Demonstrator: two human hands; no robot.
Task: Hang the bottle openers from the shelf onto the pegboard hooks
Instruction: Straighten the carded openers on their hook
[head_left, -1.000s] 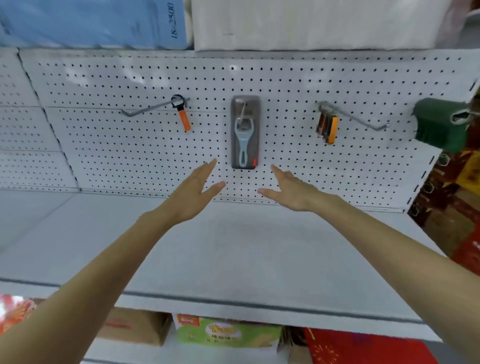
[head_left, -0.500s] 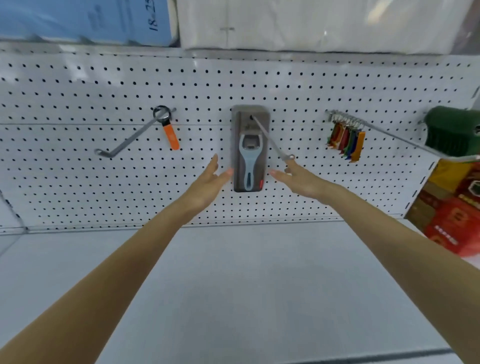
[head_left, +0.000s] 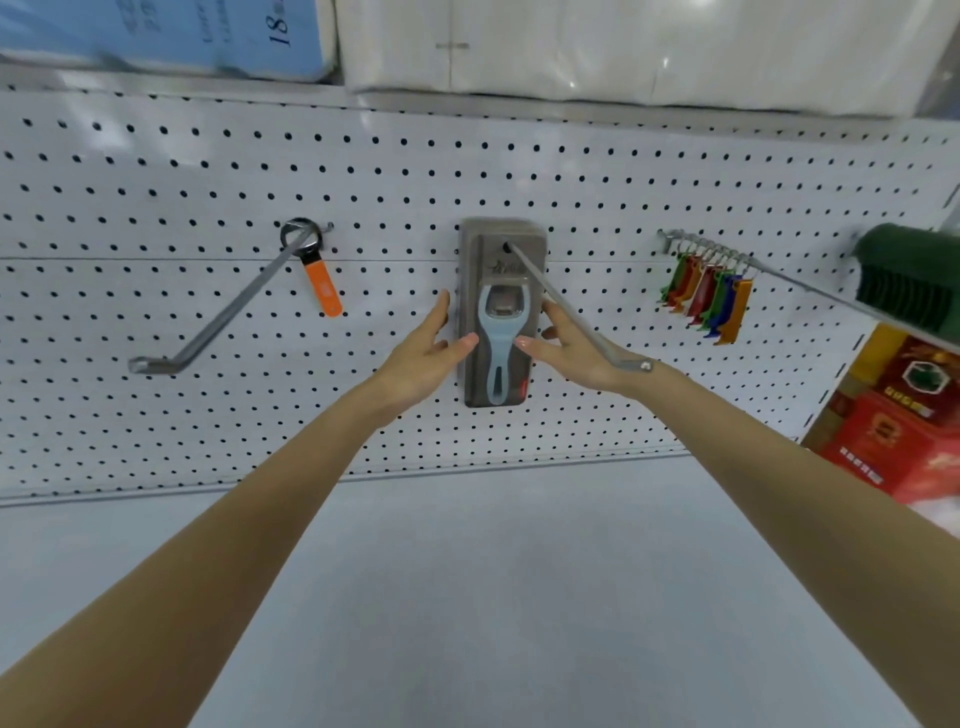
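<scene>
Presently, an orange opener (head_left: 323, 283) hangs left of both hands. The left hand (head_left: 421, 358) and right hand (head_left: 576, 353), fingers extended and gripping nothing, flank the carded blue bottle opener (head_left: 500, 322) hung between them. Risk: the hook (head_left: 571, 317), which crosses the right hand in view, could snag the wrist and tug the card off.

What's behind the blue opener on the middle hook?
A grey backing card carries the blue opener, hung on the middle hook. The card covers the pegboard behind it; whether more cards sit behind cannot be seen.
</scene>
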